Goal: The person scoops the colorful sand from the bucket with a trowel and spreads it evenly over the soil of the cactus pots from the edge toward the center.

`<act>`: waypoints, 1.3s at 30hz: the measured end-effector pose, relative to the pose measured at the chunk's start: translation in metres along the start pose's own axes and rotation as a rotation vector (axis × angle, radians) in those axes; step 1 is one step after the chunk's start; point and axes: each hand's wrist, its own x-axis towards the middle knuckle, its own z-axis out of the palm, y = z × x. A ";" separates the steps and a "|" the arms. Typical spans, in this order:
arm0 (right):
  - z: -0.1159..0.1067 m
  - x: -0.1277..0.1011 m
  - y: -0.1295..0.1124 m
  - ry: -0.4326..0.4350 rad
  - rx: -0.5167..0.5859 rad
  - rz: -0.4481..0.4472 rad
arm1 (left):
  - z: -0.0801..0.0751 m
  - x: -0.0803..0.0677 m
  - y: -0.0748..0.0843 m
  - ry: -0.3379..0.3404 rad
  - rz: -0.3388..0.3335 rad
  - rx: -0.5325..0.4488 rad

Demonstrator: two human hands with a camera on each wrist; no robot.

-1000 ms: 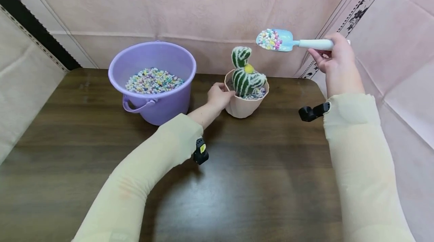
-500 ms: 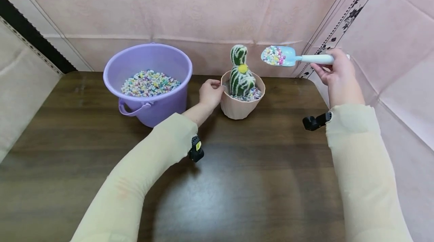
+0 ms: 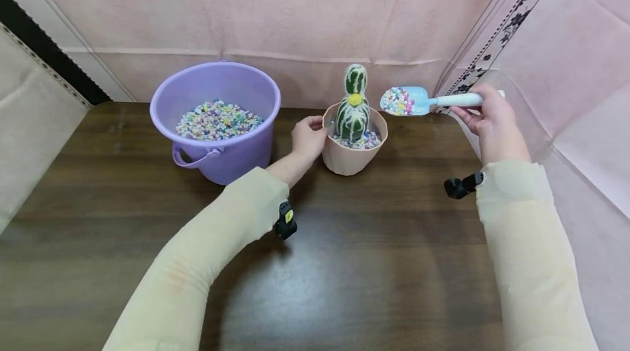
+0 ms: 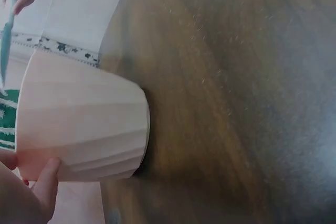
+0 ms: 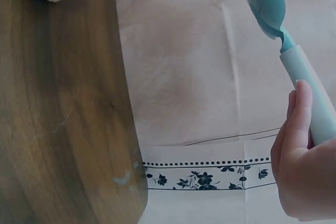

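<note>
Pink cloth is hanging behind and to the right of the dark wooden table [image 3: 374, 263], and one strip with a black flower pattern is running along the right wall.

Compared with one second ago, the blue scoop [image 3: 410, 100] is now lower and nearer to the pink pot [image 3: 351, 157]; its blade, full of coloured pebbles [image 3: 396, 100], is hovering just beside the right part of the rim, at about the height of the cactus [image 3: 353, 106]. The pot is also looking more upright than before, when it was leaning a little. To my judgement the load is close to being poured in, but no pebbles are falling yet.

The right hand [image 3: 492, 121] is gripping the white handle of the scoop with curled fingers; the right wrist view is showing the fingers [image 5: 299, 124] wrapped on the handle. The left hand [image 3: 307, 138] is holding the left side of the pot, with the fingers bent around the wall, and the left wrist view is showing a fingertip [image 4: 47, 182] pressed on the ribbed side near the rim.

Counting the things: one purple bucket [image 3: 216, 157] with many pebbles, standing left of the pot and apart from it; one pot with one cactus and a layer of pebbles; one scoop; two hands in pale sleeves.
</note>
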 end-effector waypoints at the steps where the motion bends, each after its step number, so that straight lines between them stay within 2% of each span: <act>1: -0.001 0.001 0.001 -0.007 -0.015 -0.004 | -0.001 0.001 0.000 -0.002 -0.003 -0.008; 8: -0.002 0.001 0.013 -0.068 -0.086 -0.073 | -0.001 0.007 0.001 0.004 -0.019 -0.027; 18: 0.007 -0.011 0.024 -0.067 -0.184 -0.230 | -0.002 0.009 0.000 0.004 -0.031 -0.034; 29: 0.015 -0.016 0.024 -0.013 -0.244 -0.308 | 0.000 0.011 -0.002 0.012 -0.023 -0.027; 39: 0.021 -0.018 0.018 -0.004 -0.270 -0.329 | 0.000 0.011 -0.002 0.009 -0.013 -0.032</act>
